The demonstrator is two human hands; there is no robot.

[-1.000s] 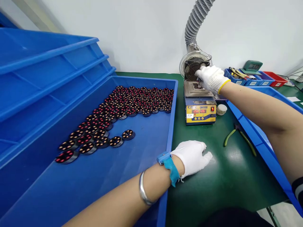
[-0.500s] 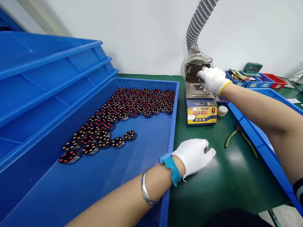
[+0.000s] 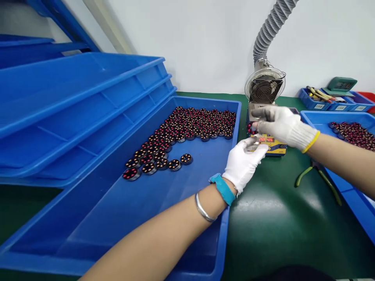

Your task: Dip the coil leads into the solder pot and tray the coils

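Observation:
My right hand (image 3: 283, 125), in a white knit glove with a yellow cuff, is in front of a small yellow-and-blue heated pot (image 3: 278, 149) with red digits. Its fingers pinch a round black part with red dots (image 3: 250, 128), partly hidden by the fingertips. Just below, my left hand (image 3: 241, 162), also white-gloved, has its thumb and fingers apart with nothing visible between them. To the left, a large blue tray (image 3: 202, 156) holds many similar round black parts (image 3: 187, 128), dotted red or copper, their dotted faces up.
A round fan (image 3: 265, 91) on a grey flexible duct (image 3: 271, 29) stands behind the pot. Green-handled pliers (image 3: 318, 177) lie near a second blue tray (image 3: 310, 121) holding more dotted parts (image 3: 356, 132). Small bins (image 3: 318, 104) stand at the back right; stacked blue trays (image 3: 88, 113) rise at left.
My right hand has drawn back from the pot's top toward me, now with a round part in its fingers. My left hand has risen toward it. The view has turned left.

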